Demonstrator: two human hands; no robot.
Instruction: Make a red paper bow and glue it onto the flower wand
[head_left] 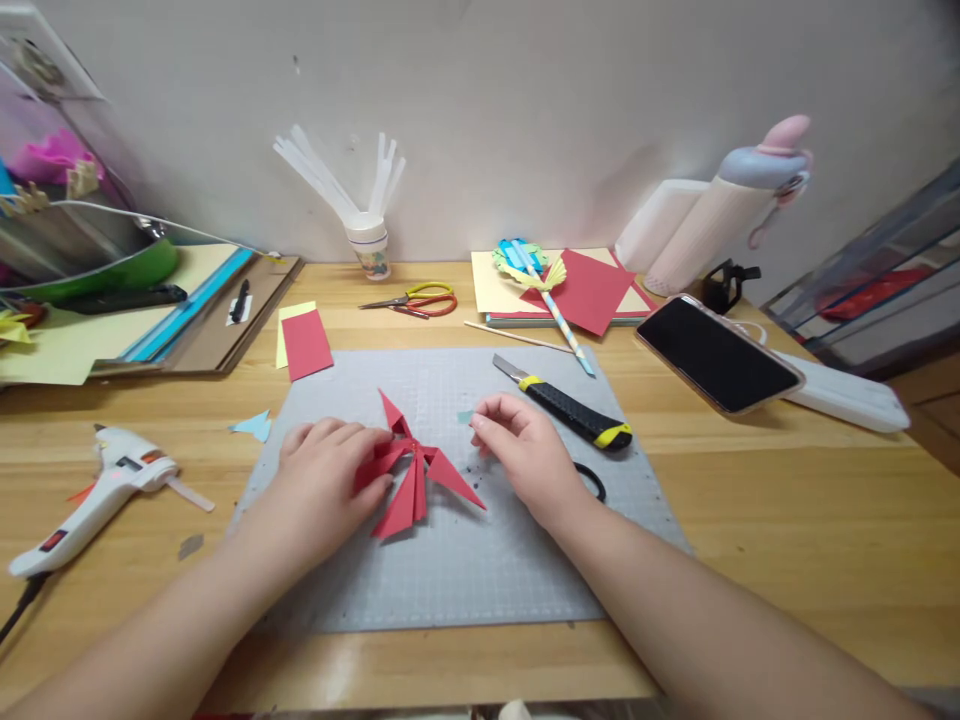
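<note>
A red folded-paper figure (411, 480) with several pointed arms rests on the grey cutting mat (480, 590). My left hand (330, 475) holds one of its arms at the left, pinched between thumb and fingers. Just right of the figure, my right hand (521, 445) hovers low over the mat with thumb and fingertips together. A small pale teal scrap (464, 417) shows at those fingertips; whether it is gripped or lies behind them I cannot tell. A black-and-yellow utility knife (566, 402) lies beyond my right hand. Partly hidden behind the right wrist is a black ring (592, 480).
A white glue gun (112, 490) lies on the left. Scissors (420, 298), red and yellow paper pieces (307, 342) and a cup of glue sticks (367, 245) stand farther back. At right are a paper flower (551, 300), a phone (716, 350) and a bottle (720, 215).
</note>
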